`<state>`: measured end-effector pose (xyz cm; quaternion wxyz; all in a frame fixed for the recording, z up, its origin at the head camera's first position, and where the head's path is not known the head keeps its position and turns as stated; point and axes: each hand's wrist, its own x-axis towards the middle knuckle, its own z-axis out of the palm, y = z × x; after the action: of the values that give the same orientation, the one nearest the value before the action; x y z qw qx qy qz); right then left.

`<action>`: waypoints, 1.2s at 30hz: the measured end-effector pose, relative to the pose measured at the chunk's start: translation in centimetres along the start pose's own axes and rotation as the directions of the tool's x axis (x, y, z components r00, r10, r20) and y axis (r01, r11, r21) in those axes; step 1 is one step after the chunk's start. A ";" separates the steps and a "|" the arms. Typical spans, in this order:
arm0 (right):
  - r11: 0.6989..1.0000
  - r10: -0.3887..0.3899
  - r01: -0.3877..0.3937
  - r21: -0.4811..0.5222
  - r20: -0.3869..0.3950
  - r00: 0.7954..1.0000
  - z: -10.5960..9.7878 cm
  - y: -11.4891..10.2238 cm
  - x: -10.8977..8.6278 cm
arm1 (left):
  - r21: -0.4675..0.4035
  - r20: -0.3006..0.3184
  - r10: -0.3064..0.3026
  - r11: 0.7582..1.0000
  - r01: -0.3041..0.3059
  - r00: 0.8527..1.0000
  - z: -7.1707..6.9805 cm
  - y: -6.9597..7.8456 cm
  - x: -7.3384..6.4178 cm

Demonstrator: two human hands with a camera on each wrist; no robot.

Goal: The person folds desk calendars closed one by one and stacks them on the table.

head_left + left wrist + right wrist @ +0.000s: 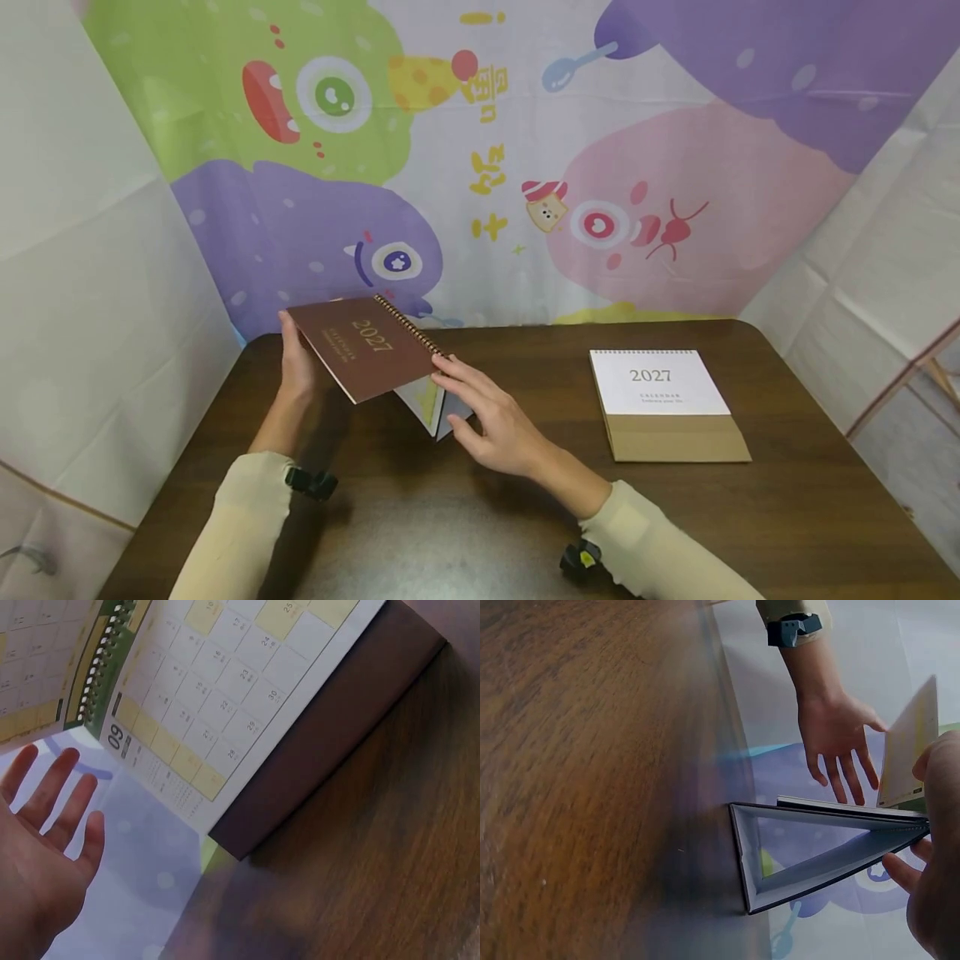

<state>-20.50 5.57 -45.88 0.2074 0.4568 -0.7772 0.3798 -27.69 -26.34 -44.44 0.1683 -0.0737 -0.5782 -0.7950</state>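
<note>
A desk calendar with a dark red-brown "2027" cover (337, 342) and a coiled binding (408, 325) stands on the table at centre left. Its cover is lifted to the left. My left hand (297, 362) is at the cover's outer edge, thumb along it; the right wrist view shows this hand's fingers (847, 771) straight and spread. With fingers on either side of the ridge, my right hand (498, 421) holds the near end of the binding. In the left wrist view a date page marked 09 (206, 697) faces out above the brown base (330, 724).
A second desk calendar (660, 383), white above a tan base, stands at the right of the dark wooden table (405, 525). Behind the table hangs a cartoon-printed cloth (517, 275). Pale fabric walls (112, 233) rise at both sides.
</note>
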 end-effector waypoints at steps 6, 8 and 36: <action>1.000 -0.006 0.006 0.020 0.004 1.000 0.1 0.1 -0.1 | -0.019 0.034 0.003 1.000 -0.003 0.999 -1.1 -0.1 -0.4; 1.000 -0.013 0.013 0.020 0.004 1.000 0.1 0.2 -0.1 | 0.016 0.028 0.002 1.000 -0.003 1.000 -1.4 0.0 -0.4; 1.000 0.007 -0.008 0.012 0.076 0.997 0.2 0.3 -0.9 | 0.607 0.067 -0.227 0.782 0.141 0.972 -2.1 -2.6 -1.1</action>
<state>-20.33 6.04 -46.78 0.1736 0.4692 -0.7839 0.3677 -27.40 -27.36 -47.82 0.0644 -0.0140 -0.8136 -0.5776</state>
